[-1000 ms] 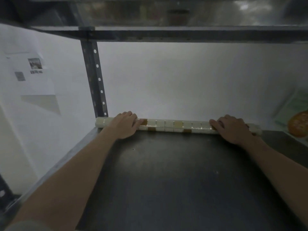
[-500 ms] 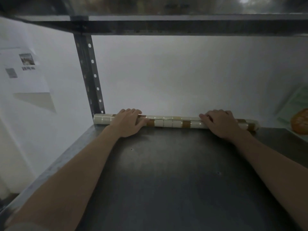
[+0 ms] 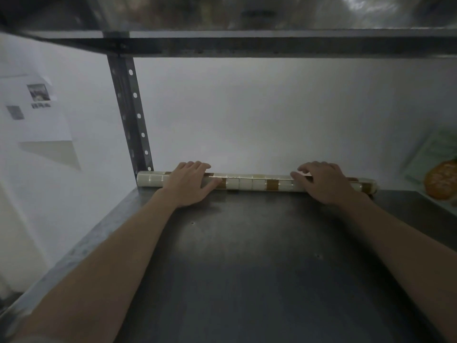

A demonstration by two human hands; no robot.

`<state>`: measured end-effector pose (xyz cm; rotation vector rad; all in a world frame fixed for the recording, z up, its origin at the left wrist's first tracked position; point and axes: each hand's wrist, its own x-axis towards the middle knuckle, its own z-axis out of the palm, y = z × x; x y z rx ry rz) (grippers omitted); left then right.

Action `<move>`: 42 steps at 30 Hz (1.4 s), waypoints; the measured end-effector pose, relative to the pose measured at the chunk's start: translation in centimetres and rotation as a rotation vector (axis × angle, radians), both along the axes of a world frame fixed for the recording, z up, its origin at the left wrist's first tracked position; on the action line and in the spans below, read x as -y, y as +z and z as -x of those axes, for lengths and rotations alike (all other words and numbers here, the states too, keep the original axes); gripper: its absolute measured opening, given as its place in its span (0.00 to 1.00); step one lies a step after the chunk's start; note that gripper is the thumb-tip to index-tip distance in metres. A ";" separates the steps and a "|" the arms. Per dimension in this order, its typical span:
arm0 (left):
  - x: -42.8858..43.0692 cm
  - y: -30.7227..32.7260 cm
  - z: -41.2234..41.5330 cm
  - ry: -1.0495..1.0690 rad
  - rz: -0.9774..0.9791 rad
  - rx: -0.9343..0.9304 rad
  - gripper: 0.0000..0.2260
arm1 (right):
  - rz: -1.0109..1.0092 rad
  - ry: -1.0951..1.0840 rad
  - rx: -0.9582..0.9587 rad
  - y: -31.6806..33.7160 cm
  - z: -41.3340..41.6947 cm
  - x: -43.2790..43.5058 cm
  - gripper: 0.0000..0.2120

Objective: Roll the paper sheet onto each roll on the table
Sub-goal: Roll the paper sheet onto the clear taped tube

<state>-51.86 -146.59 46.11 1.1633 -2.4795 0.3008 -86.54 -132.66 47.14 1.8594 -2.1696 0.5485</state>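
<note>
Roll (image 3: 257, 183) of tile-patterned paper, wound tight, no loose sheet showing; lies crosswise at far edge of worktop (image 3: 247, 268), close to wall (image 3: 247, 115). Left hand (image 3: 188, 184) laid flat across it, fingers straight; right hand (image 3: 324, 183) pressing on top, fingers lightly arched. Judged near done; no further roll in view.
</note>
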 end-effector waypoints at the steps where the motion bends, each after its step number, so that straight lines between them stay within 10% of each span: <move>1: 0.0 0.1 0.0 -0.001 0.004 0.000 0.41 | -0.002 0.000 0.001 0.1 -0.1 0.0 0.27; 42: -22.4 3.3 -6.4 0.005 0.056 -0.184 0.20 | 0.221 0.086 -0.052 2.7 -12.9 -18.6 0.26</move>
